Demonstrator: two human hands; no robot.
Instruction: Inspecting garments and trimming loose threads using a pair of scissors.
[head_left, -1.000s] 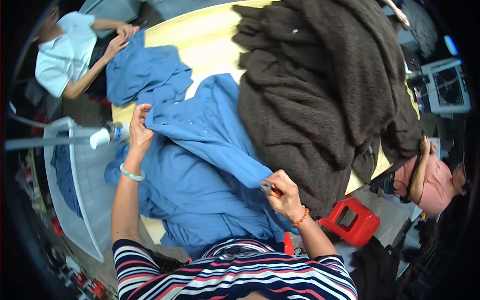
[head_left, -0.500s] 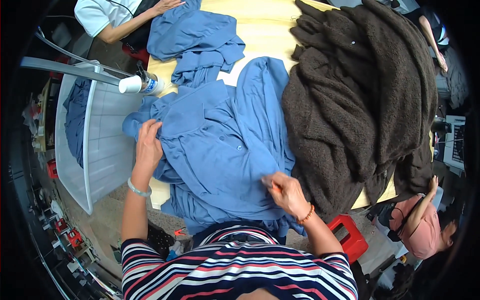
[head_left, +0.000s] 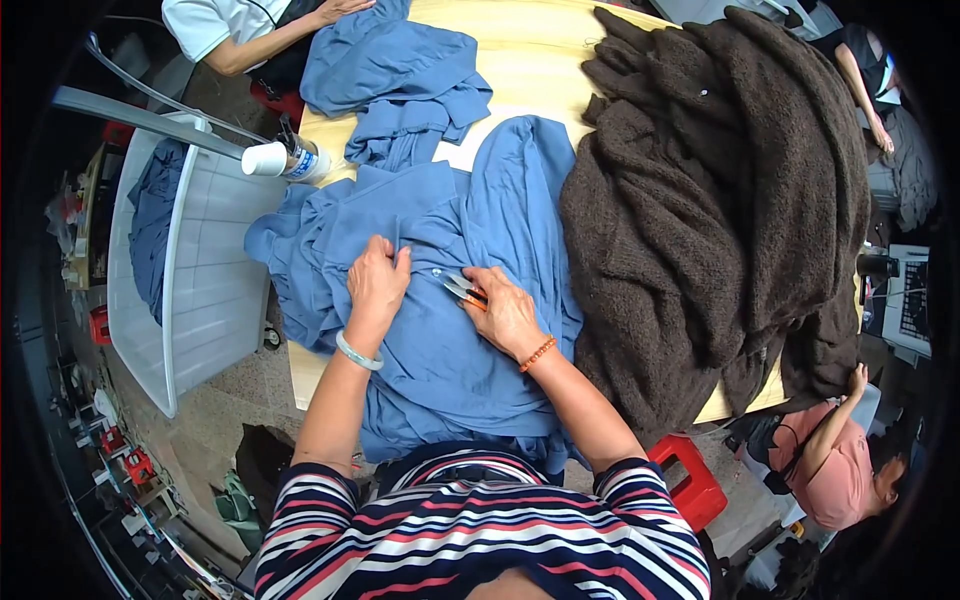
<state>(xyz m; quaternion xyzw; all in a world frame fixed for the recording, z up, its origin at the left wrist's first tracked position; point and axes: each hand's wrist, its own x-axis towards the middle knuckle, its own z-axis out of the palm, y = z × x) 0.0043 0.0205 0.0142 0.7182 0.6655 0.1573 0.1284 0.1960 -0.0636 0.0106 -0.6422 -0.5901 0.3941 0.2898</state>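
Note:
A blue collared garment [head_left: 430,345] with buttons lies spread over the table in front of me. My left hand [head_left: 377,288] is closed on the garment's cloth near the collar, the fingers pinching a fold. In my right hand [head_left: 508,315] is a pair of thread snips [head_left: 463,288] with orange handles. The snips' metal blades point left, beside a button [head_left: 436,273] on the garment's front. The two hands are close together over the middle of the garment.
To the right a large heap of dark brown knit fabric [head_left: 720,210] covers the table [head_left: 540,45]. More blue garments [head_left: 390,70] lie at the far left, where another person's hand rests. A bottle [head_left: 305,160] stands near a white bin [head_left: 215,240]. A red stool [head_left: 690,485] is at lower right.
My left hand has moved right, from the collar's left side to the garment's front. My right hand has moved up and left with the snips, whose blades now show beside the button.

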